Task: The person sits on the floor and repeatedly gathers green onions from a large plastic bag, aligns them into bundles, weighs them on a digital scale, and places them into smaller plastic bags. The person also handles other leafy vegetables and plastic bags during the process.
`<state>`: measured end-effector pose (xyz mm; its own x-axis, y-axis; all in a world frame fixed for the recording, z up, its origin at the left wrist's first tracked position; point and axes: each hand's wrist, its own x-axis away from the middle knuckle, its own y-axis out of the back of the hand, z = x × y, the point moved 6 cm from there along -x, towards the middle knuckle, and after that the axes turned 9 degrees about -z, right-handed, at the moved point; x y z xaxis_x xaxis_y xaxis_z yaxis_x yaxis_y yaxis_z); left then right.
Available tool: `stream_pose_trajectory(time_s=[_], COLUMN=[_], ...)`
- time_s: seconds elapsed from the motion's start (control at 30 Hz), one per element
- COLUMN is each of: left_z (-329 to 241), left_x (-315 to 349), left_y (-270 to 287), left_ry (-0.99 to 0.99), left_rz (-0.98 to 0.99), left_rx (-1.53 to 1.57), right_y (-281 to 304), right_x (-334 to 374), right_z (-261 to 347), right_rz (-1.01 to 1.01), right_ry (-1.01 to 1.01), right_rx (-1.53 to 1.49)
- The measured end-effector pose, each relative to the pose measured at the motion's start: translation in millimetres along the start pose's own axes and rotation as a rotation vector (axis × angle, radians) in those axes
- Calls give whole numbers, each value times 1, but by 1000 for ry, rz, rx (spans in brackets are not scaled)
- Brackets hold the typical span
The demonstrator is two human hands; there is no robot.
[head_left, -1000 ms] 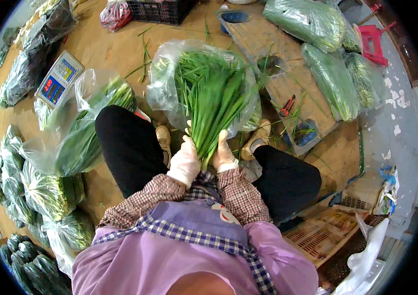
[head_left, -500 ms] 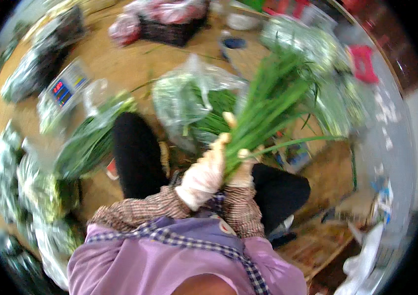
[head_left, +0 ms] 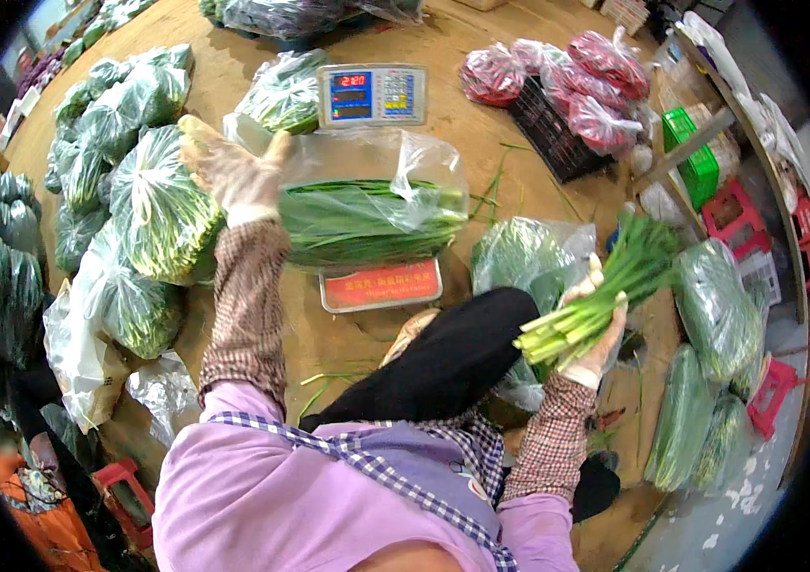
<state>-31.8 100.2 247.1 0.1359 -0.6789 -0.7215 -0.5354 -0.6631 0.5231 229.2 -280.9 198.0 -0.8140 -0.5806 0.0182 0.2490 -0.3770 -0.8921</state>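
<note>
My left hand (head_left: 238,172), in a pale glove, is stretched forward with fingers spread and holds nothing. It is next to the edge of a clear bag of chives (head_left: 367,224), which lies across a scale. The scale's lit display panel (head_left: 372,95) is behind the bag, and its red plate (head_left: 381,284) shows in front. My right hand (head_left: 600,343), also gloved, is closed round a loose bunch of chives (head_left: 629,272), with pale cut ends toward me and green tips pointing away. Below that bunch sits another open bag of greens (head_left: 534,253), partly hidden by my knee.
Clear bags of leafy greens (head_left: 162,195) crowd the left side. A black crate (head_left: 557,129) with bags of red produce stands far right. More bagged greens (head_left: 719,310) lie at the right near a pink stool (head_left: 772,400). A wooden frame (head_left: 748,124) borders that side.
My view has swung left, bringing the scale to the middle. My left hand has let go of the chives and reached out to the left; my right hand alone keeps the bunch.
</note>
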Motion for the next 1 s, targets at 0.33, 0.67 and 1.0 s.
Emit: stream_pose_trajectory(time_s=[0.33,0.67,1.0], left_z=[39,120,103], left_x=[16,43,8], left_y=[-59,-33,-35], left_ry=[977,1725,1057], left_rz=[1264,1135,1331], left_rx=[1643,1804,1640], right_y=[-166,-105,0], right_x=[-138,-65,-143], right_z=[-198,-364,-292], right_rz=[250,1188,1278], right_ry=[-55,502,19], right_rx=[744,1474,2681])
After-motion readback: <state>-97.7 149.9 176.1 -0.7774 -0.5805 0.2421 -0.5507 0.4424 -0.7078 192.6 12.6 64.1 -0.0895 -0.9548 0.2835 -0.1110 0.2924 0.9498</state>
